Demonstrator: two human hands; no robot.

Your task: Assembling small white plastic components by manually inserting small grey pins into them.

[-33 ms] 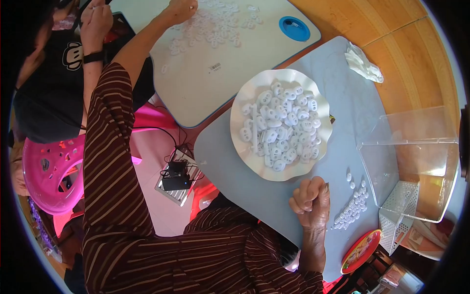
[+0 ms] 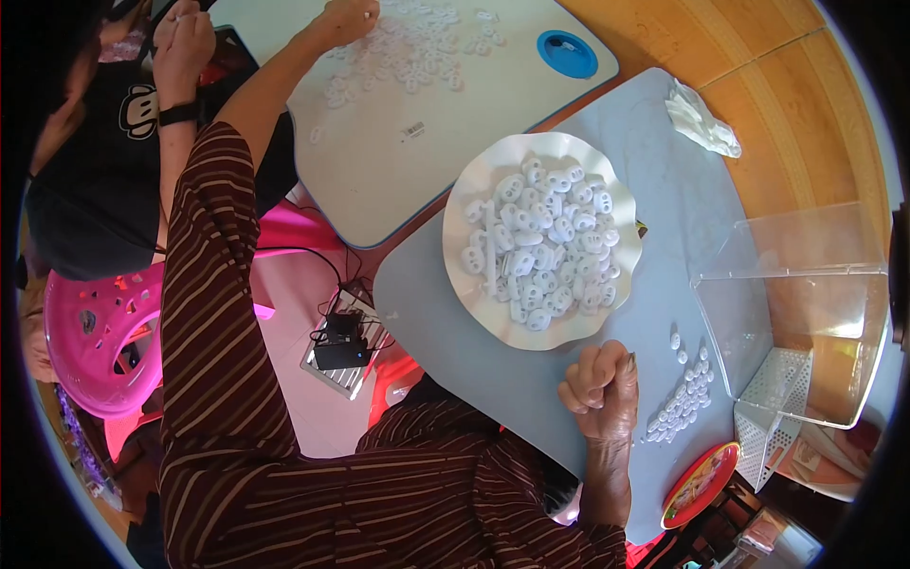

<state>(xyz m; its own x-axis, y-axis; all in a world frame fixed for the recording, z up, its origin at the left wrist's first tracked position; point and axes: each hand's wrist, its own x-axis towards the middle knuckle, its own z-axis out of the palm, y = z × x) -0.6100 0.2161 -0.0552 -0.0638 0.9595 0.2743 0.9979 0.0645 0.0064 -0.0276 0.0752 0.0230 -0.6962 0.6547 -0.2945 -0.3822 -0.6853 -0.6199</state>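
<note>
Pieces of white plastic [image 2: 540,242], many showing two openings, heap up in a wavy-rimmed cream bowl [image 2: 464,190] on the grey surface [image 2: 427,284], middle of the frame in the head view. Just below the bowl, right of centre, the person's right hand [image 2: 602,379] has its fingers curled in; I can't see whether anything is tucked inside. Smaller white bits [image 2: 682,403] lie to its right. At the top edge, left of centre, the left hand [image 2: 343,23] is over by loose white pieces [image 2: 408,52] on the white surface [image 2: 379,180], fingers narrowed; what they pinch, if anything, I can't tell. A blue dish [image 2: 567,54] sits upper right of those.
</note>
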